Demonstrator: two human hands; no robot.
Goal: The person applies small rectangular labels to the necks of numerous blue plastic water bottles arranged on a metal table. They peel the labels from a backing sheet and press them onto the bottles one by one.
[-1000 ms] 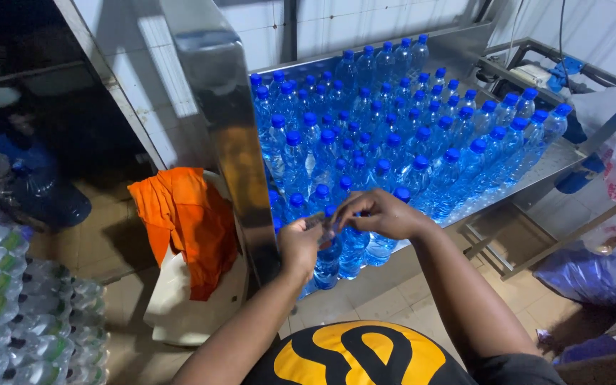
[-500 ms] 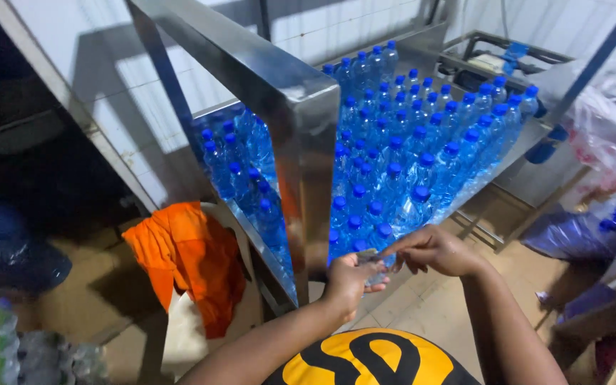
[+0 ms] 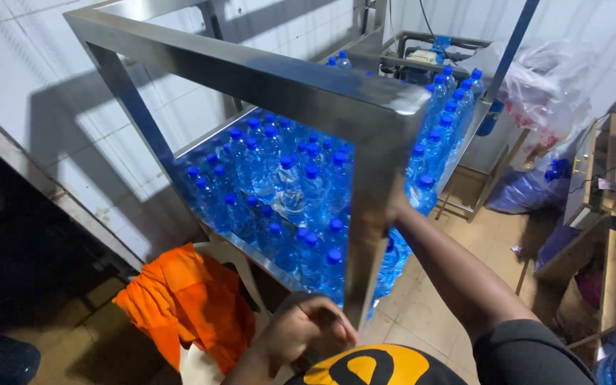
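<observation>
My left hand (image 3: 306,329) is curled loosely near the orange cloth (image 3: 187,303), its grip unclear, while my right hand reaches behind the steel frame (image 3: 368,214) among blue-capped bottles (image 3: 308,192), hidden.

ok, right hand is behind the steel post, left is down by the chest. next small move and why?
Probably close the right hand on a blue-capped bottle at the table's near edge: the arm reaches there, the hand mostly hidden by the steel post, while the left hand stays curled low.
</observation>
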